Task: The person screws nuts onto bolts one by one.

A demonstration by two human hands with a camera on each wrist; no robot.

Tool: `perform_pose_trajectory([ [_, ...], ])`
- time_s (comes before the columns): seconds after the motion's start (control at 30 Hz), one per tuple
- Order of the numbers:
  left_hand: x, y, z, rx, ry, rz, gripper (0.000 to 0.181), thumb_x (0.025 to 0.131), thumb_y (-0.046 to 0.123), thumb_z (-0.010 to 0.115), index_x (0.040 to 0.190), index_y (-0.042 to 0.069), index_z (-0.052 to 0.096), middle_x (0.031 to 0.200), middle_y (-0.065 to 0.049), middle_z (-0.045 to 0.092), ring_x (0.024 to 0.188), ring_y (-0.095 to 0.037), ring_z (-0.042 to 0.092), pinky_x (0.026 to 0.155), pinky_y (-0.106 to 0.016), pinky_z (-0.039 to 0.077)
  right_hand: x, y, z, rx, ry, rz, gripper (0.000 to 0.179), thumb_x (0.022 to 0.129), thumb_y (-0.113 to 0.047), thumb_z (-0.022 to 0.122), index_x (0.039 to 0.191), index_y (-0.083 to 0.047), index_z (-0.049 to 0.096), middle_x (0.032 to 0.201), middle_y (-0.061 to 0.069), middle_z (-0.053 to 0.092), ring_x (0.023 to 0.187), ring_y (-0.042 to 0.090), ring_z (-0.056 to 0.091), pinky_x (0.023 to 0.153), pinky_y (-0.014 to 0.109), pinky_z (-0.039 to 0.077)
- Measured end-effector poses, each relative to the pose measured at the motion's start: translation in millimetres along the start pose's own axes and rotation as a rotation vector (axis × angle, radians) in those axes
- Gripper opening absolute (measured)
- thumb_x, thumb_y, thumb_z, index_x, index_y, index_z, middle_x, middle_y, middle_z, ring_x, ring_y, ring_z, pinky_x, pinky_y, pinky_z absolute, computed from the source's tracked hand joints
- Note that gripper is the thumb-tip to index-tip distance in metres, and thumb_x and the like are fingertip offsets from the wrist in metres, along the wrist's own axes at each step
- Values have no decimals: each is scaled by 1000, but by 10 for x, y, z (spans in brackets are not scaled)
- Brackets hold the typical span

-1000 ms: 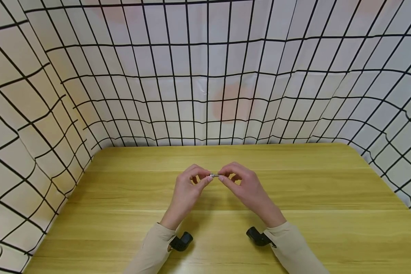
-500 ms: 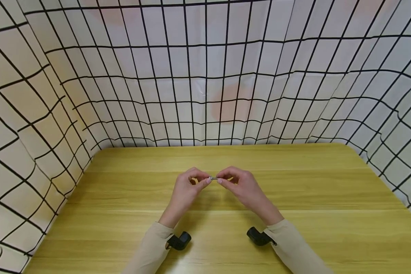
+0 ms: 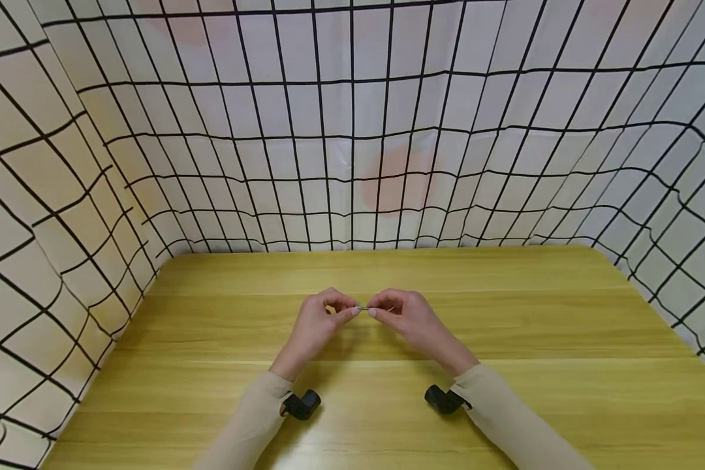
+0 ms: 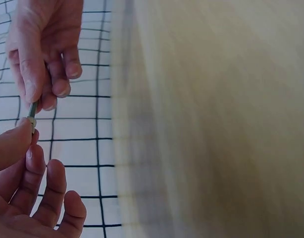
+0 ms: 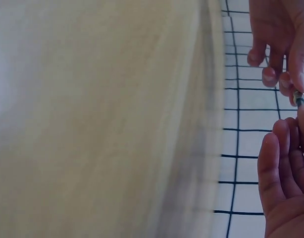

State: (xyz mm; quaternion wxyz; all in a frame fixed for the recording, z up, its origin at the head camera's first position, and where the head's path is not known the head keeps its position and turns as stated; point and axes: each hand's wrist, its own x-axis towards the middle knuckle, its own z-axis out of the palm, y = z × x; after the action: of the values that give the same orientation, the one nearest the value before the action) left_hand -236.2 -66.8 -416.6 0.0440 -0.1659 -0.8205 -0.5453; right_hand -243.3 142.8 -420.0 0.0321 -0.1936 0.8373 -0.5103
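Note:
Just above the middle of the table, both hands meet over a small metal bolt (image 4: pixel 33 109) carrying a nut (image 4: pixel 31 122). My left hand (image 3: pixel 319 323) pinches the nut end between thumb and index finger; its other fingers are loosely bent in the left wrist view. My right hand (image 3: pixel 411 320) pinches the opposite end of the bolt's shank with thumb and fingertips. Only a short stretch of metal shows between the two pinches. In the right wrist view the nut (image 5: pixel 298 97) sits at the left fingertips, and the right thumb hides part of the shank.
A wooden table (image 3: pixel 211 378) lies under the hands. White cloth with a black grid (image 3: pixel 341 143) rises behind it and along both sides. Black wrist devices (image 3: pixel 303 405) stick out from the beige sleeves (image 3: pixel 252 418).
Both hands have come slightly lower and to the left in the head view. Their fingertips keep the same pinch on the bolt and nut.

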Motion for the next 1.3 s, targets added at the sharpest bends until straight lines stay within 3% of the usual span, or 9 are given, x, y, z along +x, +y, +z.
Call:
perform_pose_trajectory([
  [0.17,57,-52,7,26,-50,-41,4,87,11,76,89,7,74,81,2,66,76,-15,55,66,-30,43,25,9,-18,60,-51,62,17,95,-18,68,103,-4,71,100,7,70,88,22,62,76,36,50],
  [0.33,87,-93,10,46,-104,-97,5,86,11,77,87,7,74,84,2,68,77,-14,55,67,-30,44,59,60,-17,30,-81,68,13,94,-17,69,101,-7,72,99,2,69,88,19,60,77,35,49],
  [0.6,39,-135,10,133,-170,-78,5,88,11,75,86,7,75,81,2,65,72,-16,52,62,-28,43,54,156,49,-115,-115,22,9,95,-17,68,99,-12,73,96,-5,68,89,15,59,81,36,48],
  [0.8,22,-195,31,126,-217,-108,6,89,10,74,85,6,75,80,1,66,64,-13,52,58,-26,43,43,190,91,-183,-153,13,6,96,-15,66,96,-12,72,93,-6,67,87,14,59,81,35,49],
  [1.07,74,-247,48,167,-259,-89,6,88,6,73,83,4,75,75,0,65,62,-10,51,56,-24,43,88,250,105,-207,-174,17,4,95,-14,68,95,-12,71,89,-5,65,80,15,55,75,34,46],
  [1.3,85,-263,86,221,-273,-82,5,87,7,74,83,5,75,78,1,68,69,-11,55,64,-26,45,87,316,114,-207,-157,19,4,92,-17,72,92,-13,74,85,-6,66,72,14,50,68,30,41],
])
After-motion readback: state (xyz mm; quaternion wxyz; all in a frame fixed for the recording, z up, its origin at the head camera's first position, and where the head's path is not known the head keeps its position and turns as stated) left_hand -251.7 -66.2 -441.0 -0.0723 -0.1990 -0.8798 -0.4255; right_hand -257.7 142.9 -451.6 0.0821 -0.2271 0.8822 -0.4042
